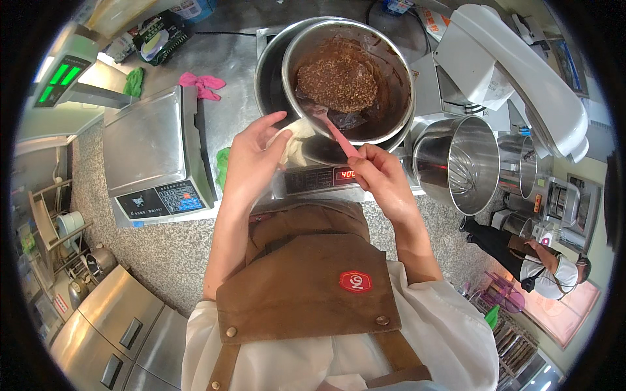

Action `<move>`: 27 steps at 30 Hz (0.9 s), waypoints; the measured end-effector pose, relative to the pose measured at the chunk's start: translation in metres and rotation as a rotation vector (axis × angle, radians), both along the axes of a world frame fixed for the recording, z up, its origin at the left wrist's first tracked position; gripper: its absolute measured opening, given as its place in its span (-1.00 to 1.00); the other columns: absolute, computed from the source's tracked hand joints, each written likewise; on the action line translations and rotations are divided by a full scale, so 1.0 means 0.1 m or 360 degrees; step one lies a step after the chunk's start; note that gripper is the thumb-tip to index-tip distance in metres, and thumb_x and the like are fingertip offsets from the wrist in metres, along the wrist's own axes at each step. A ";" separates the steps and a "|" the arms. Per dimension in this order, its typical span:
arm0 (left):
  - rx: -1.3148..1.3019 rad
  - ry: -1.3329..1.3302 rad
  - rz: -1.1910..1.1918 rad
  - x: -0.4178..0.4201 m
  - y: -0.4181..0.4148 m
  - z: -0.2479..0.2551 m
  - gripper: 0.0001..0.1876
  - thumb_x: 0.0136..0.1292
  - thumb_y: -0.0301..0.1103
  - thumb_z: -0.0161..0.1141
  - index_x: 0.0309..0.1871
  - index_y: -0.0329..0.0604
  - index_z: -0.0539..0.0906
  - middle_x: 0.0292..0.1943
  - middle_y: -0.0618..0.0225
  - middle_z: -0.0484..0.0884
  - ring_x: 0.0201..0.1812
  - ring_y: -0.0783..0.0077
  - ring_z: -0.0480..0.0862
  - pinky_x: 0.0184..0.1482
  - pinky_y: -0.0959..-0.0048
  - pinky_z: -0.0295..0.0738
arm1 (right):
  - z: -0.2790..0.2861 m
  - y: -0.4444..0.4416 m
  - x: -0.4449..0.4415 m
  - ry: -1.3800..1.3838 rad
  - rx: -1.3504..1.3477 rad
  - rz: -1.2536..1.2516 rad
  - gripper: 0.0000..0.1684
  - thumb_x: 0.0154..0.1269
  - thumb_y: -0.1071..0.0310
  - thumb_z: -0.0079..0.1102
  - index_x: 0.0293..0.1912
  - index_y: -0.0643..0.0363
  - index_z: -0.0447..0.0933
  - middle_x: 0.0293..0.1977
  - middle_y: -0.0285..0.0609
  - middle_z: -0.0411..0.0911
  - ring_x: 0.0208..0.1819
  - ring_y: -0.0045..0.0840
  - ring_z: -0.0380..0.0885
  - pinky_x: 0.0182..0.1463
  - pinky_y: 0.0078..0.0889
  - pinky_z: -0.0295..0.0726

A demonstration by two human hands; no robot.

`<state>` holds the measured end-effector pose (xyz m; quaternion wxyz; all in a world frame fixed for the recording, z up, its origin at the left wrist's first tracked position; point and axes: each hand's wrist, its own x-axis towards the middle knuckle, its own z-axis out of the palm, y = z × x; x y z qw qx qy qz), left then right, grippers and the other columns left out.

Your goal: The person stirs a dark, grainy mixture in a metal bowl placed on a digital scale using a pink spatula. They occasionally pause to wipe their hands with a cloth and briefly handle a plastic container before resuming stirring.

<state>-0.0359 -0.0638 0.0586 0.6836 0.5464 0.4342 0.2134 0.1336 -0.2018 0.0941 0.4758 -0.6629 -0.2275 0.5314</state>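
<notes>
My left hand (261,149) grips a cream-coloured cloth (296,141) at the near left rim of a steel bowl (408,97). In my right hand (375,168) is the handle of a pink spatula (337,134), its head down inside the bowl against the near left side. The bowl holds a brown, chocolate-like mass topped with chopped nuts or grains (338,84), and brown smears coat its wall. It is tilted and rests in a larger steel bowl (268,63), on an induction cooker (313,180) with a lit red display.
Left of the bowls stand a weighing scale (146,141), a pink cloth (201,85) and green cloths (222,166). On the right are a stand mixer (518,63) and a steel mixing bowl with a whisk (455,163). A person (533,266) stands farther off at the right.
</notes>
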 end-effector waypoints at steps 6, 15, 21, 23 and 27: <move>-0.0061 0.0017 -0.0119 0.15 0.11 0.04 -0.54 0.31 -0.41 0.19 0.18 -0.56 0.43 -0.30 0.16 0.69 -0.53 0.56 0.61 -0.50 0.60 0.47 | 0.07 -0.17 0.06 -0.0053 -0.0044 -0.0161 -0.73 0.35 0.29 0.05 -0.48 0.15 0.35 -0.66 -0.48 0.26 -0.61 -0.81 0.16 -0.55 -0.65 0.07; -0.0246 -0.0009 -0.0061 0.29 0.16 0.07 -0.49 0.31 -0.39 0.20 0.18 -0.65 0.35 -0.37 0.19 0.67 -0.50 0.53 0.62 -0.47 0.56 0.53 | 0.06 -0.33 0.20 -0.0101 -0.0051 -0.0342 -0.70 0.38 0.21 -0.12 -0.49 0.07 0.23 -0.69 -0.41 0.19 -0.67 -0.78 0.05 -0.58 -0.62 -0.04; -0.0302 -0.0059 -0.0115 0.31 0.23 0.07 -0.67 0.31 -0.38 0.21 -0.03 -0.52 0.48 -0.42 0.24 0.64 -0.50 0.56 0.59 -0.47 0.60 0.49 | -0.19 -0.36 0.11 -0.0028 0.0139 -0.0448 -0.74 0.42 0.22 -0.14 -0.41 0.11 0.26 -0.66 -0.42 0.21 -0.63 -0.78 0.09 -0.55 -0.64 0.02; -0.0261 -0.0073 -0.0107 0.32 0.23 0.06 -0.74 0.34 -0.39 0.15 -0.05 -0.44 0.50 -0.43 0.31 0.64 -0.54 0.60 0.55 -0.47 0.63 0.46 | -0.26 -0.36 0.09 0.0013 0.0252 -0.0468 -0.72 0.44 0.21 -0.18 -0.41 0.09 0.22 -0.66 -0.40 0.21 -0.64 -0.78 0.07 -0.57 -0.63 0.02; -0.0249 -0.0076 -0.0100 0.33 0.22 0.12 -0.82 0.35 -0.41 0.11 -0.12 -0.38 0.52 -0.44 0.34 0.63 -0.56 0.61 0.54 -0.47 0.65 0.44 | -0.29 -0.30 0.13 0.0160 0.0423 -0.0507 -0.73 0.42 0.22 -0.20 -0.42 0.08 0.19 -0.68 -0.37 0.19 -0.68 -0.75 0.03 -0.60 -0.62 0.00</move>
